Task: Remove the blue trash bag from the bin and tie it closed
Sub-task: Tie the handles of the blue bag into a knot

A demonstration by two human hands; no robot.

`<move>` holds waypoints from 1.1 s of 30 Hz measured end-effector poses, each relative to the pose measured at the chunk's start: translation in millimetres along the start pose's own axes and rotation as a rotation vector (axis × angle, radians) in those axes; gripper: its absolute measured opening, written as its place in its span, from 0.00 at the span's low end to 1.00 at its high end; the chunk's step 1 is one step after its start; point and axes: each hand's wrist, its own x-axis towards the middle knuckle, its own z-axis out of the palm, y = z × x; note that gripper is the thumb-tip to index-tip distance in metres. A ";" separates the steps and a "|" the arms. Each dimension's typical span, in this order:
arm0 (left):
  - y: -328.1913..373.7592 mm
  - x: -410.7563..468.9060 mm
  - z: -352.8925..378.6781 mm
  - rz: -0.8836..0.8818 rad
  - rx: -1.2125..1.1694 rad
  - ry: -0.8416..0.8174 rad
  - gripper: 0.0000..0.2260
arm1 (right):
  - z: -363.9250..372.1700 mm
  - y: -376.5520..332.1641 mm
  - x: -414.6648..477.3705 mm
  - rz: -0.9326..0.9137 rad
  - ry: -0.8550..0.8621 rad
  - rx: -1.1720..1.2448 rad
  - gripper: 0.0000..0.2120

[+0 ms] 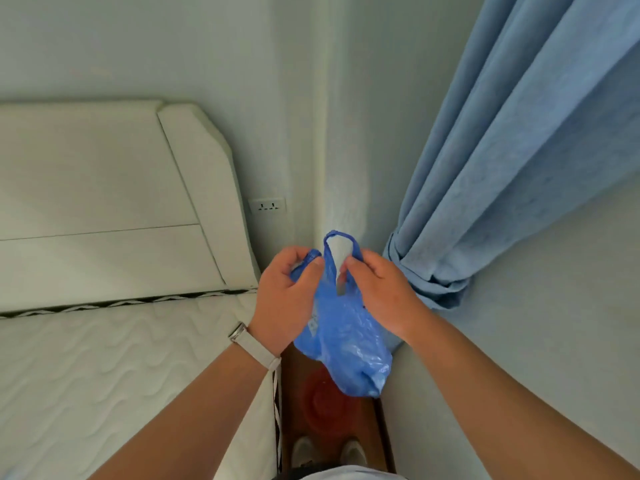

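No legible text, faint print on blue trash bag point(346, 334) (unreadable)

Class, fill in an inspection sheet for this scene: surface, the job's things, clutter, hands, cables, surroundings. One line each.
Surface: dark wooden floor, a narrow strip between mattress and wall.
Job's things: blue trash bag held up in the air, out of the red bin on the floor below it; one handle loop stands up untied.
Clutter: nothing seen.
Hands: left hand shut on one bag handle; right hand pinches the other loop; watch on the left wrist.
Cables: nothing seen; wall socket has nothing plugged in.
Surroundings: white mattress and headboard on the left, blue curtain tied back on the right, feet at the bottom edge.
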 end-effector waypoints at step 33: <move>75.2 11.8 -3.4 0.079 -0.175 -0.571 0.14 | -56.4 -65.4 -25.9 -0.063 -0.120 0.429 0.11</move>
